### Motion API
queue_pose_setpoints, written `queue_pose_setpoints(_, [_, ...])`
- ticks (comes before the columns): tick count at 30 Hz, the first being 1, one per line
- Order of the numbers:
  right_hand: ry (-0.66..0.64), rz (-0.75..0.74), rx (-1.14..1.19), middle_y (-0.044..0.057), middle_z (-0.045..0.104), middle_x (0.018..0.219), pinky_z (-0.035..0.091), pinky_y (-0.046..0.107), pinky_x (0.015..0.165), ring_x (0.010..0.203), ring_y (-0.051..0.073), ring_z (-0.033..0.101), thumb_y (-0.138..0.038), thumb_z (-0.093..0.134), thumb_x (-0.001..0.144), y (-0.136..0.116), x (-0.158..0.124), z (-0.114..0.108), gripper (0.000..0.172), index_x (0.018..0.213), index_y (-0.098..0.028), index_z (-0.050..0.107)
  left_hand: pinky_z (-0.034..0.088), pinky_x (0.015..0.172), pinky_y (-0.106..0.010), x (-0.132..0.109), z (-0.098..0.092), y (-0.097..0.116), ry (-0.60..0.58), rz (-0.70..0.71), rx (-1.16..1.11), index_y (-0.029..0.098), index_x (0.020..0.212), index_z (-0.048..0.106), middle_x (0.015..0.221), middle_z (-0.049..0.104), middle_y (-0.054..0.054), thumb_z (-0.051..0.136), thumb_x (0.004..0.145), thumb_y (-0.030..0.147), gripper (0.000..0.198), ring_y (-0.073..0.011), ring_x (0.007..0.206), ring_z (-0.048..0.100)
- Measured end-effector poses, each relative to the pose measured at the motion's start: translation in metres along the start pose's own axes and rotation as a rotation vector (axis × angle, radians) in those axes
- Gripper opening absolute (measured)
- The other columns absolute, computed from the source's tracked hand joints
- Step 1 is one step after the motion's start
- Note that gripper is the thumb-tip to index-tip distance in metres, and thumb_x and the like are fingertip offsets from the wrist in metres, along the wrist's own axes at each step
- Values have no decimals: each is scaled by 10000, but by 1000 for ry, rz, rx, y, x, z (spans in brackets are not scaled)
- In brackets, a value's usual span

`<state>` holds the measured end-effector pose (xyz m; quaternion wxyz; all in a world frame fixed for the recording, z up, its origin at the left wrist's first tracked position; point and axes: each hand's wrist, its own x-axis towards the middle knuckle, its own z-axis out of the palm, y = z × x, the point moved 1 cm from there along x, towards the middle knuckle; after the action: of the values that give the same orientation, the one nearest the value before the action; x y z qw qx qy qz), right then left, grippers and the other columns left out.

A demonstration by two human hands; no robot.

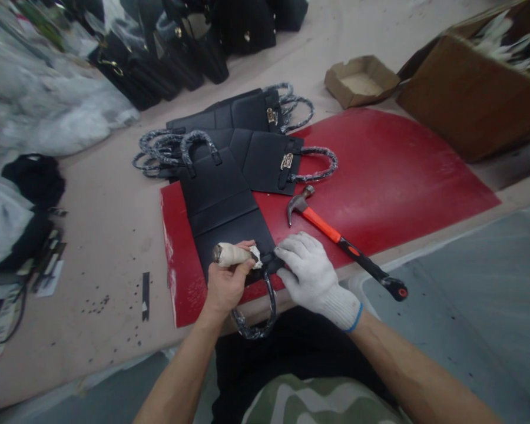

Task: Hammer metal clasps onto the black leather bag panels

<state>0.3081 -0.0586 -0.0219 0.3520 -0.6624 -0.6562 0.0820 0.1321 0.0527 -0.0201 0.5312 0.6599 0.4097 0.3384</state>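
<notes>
My left hand (225, 285) is bare and closed around a short tool wrapped in cream-coloured tape (232, 254). Its tip, with some white material around it, is over the strap end of a black bag panel (221, 200); the exact contact is hidden. My right hand (311, 271), in a white knit glove, pinches the small black strap (270, 259) at the panel's near edge. A plastic-wrapped handle (254, 333) hangs from that edge toward my lap. Beyond my right hand lies a claw hammer (324, 227) with an orange and black grip.
A red mat (380, 171) lies under the work. More black panels with gold clasps (265, 156) are stacked behind. A small cardboard tray (362, 79) and a large carton (481, 88) stand at right. Finished-looking black bags (242, 29) line the back; plastic wrap (62, 112) is heaped left.
</notes>
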Motion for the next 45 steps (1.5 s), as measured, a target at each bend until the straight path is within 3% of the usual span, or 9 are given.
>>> queue_pose_setpoints(7, [110, -67, 170, 57, 736, 1037, 401, 586, 1173, 1050, 235, 672, -90, 557, 871, 7, -7, -2, 243, 1005, -221, 711, 621, 902, -403, -1, 3, 0, 34, 12, 18, 159, 992, 754, 1075, 792, -114, 764, 820, 319, 235, -274, 1001, 757])
queue_pose_setpoints(11, [229, 10, 296, 48, 742, 1009, 523, 496, 1071, 987, 201, 698, -85, 541, 925, 4, -14, -18, 231, 1002, -232, 702, 605, 965, -425, -6, 5, 0, 26, 78, 70, 166, 982, 744, 1109, 787, -110, 753, 825, 279, 194, -274, 1043, 749])
queue_pose_setpoints(14, [268, 96, 217, 65, 744, 1042, 573, 437, 963, 1023, 218, 694, -108, 559, 938, 5, -24, -35, 204, 1010, -233, 704, 602, 976, -430, -7, 6, 1, 21, 118, 123, 167, 1011, 742, 1118, 783, -108, 738, 838, 258, 196, -270, 1047, 746])
queue_pose_setpoints(18, [273, 209, -20, 74, 746, 1038, 536, 481, 1008, 1053, 261, 683, -201, 566, 945, 16, -38, -55, 161, 990, -239, 716, 616, 945, -424, -6, 7, 4, 13, 150, 167, 178, 1023, 738, 1102, 784, -94, 721, 853, 263, 191, -264, 1021, 748])
queue_pose_setpoints(24, [97, 463, -441, 173, 672, 1265, 482, 504, 1039, 1160, 349, 599, -314, 596, 916, 33, -40, -69, 383, 1248, -132, 658, 619, 912, -391, -6, 9, 4, -11, 204, 182, 188, 1041, 734, 1089, 783, -81, 714, 855, 250, 197, -248, 997, 744])
queue_pose_setpoints(28, [-216, 496, -650, 185, 663, 1161, 522, 441, 819, 982, 339, 619, -305, 542, 974, 27, -27, -73, 370, 1289, -125, 613, 616, 836, -357, -4, 10, 3, -36, 225, 213, 186, 1089, 744, 1036, 782, -69, 711, 868, 280, 242, -225, 901, 741])
queue_pose_setpoints(31, [-345, 543, -743, 189, 645, 1056, 506, 374, 682, 909, 323, 643, -238, 471, 1001, 20, -18, -73, 337, 1293, -115, 586, 605, 790, -326, -2, 12, 3, -65, 229, 215, 178, 1103, 750, 1002, 777, -69, 708, 874, 287, 257, -207, 837, 733])
queue_pose_setpoints(37, [-425, 614, -707, 201, 655, 1094, 516, 359, 663, 869, 311, 726, -151, 420, 985, 16, -11, -74, 447, 1426, -79, 455, 595, 760, -309, -1, 15, -3, -51, 181, 110, 166, 1090, 766, 953, 773, -68, 713, 854, 290, 272, -200, 795, 725])
queue_pose_setpoints(45, [-332, 704, -554, 162, 707, 1162, 504, 353, 733, 950, 297, 746, -262, 409, 1029, 22, -14, -80, 320, 1305, -150, 522, 618, 843, -361, -6, 12, -3, 3, 241, 90, 176, 1067, 748, 1021, 784, -78, 723, 831, 308, 271, -215, 890, 739])
